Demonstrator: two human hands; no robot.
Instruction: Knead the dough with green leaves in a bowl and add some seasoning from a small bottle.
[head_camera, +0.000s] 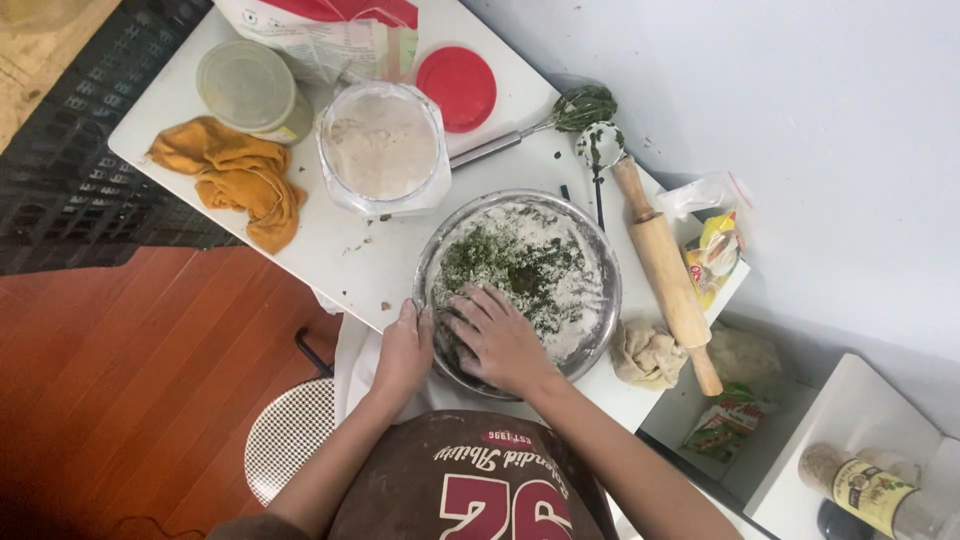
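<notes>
Head view — steel bowl holds white flour flecked with green herbs.

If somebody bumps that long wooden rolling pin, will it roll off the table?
Probably it could roll: the long wooden rolling pin is a smooth round cylinder lying near the white table's right edge. The beige lump of dough next to it may slow it on that side. It looks solid, so it would likely feel stiff and rather heavy.

silver bowl | white-green mix | orange cloth | red lid | tan rolling pin
</notes>
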